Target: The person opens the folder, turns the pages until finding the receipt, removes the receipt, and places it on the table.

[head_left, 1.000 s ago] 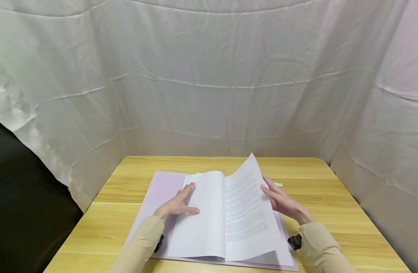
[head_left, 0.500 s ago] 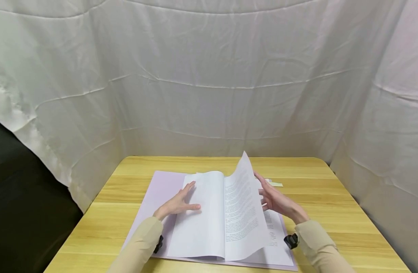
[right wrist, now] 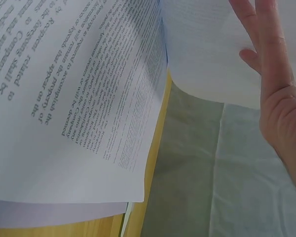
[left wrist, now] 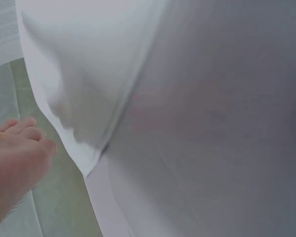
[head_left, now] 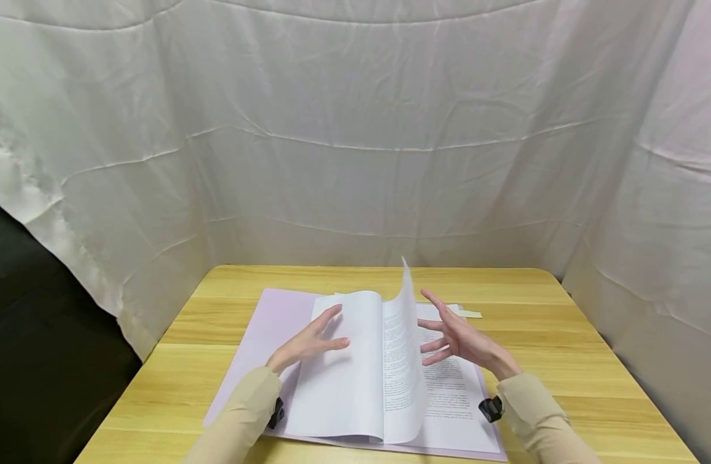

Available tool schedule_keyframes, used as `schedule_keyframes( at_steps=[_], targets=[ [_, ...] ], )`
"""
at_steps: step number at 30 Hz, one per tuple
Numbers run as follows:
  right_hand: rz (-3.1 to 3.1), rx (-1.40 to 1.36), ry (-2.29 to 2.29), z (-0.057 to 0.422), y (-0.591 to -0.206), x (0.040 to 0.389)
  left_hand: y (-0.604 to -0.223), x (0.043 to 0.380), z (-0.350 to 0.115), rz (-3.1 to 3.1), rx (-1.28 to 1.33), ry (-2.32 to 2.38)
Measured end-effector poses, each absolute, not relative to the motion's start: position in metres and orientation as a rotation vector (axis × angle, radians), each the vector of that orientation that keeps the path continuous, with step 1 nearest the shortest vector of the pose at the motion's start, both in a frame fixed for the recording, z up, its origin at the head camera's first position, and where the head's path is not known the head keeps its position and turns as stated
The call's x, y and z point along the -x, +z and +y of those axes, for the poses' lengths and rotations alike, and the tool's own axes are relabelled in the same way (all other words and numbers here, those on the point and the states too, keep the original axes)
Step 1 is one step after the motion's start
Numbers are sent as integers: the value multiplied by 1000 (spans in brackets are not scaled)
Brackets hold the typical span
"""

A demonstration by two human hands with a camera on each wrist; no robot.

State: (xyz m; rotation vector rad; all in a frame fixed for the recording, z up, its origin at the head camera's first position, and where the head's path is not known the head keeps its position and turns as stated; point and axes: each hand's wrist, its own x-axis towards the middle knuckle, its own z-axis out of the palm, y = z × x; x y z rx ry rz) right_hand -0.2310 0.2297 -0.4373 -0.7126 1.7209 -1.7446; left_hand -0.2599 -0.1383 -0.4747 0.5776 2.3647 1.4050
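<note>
A lilac folder (head_left: 276,316) lies spread on the table with a stack of white pages in it. One printed sheet (head_left: 398,380) stands up from the middle, curving to the left. My right hand (head_left: 468,338) is to the right of that sheet, fingers spread and fingertips close to its back; in the right wrist view the hand (right wrist: 278,98) overlaps the raised sheet (right wrist: 202,64). My left hand (head_left: 309,345) is over the blank left page (head_left: 338,406), thumb and fingers apart. In the left wrist view, the left hand (left wrist: 19,158) is beside the paper (left wrist: 197,163).
Under the raised sheet a printed page (head_left: 450,412) shows on the right side. A pale tab (head_left: 470,314) sticks out past the folder's upper right edge. The wooden table (head_left: 169,367) is bordered by grey-white cloth (head_left: 378,187) on the back and sides.
The raised sheet has swung left to nearly upright, uncovering more of the printed page. My right hand has moved left, its fingers spreading. The left hand has shifted slightly right.
</note>
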Motion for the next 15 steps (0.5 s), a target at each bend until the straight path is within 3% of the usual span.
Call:
schedule_keyframes(
  at_steps=[15],
  targets=[
    [1652,726,-1768,221,-437,233,-461,263,-121,2157,-677,1560]
  ],
)
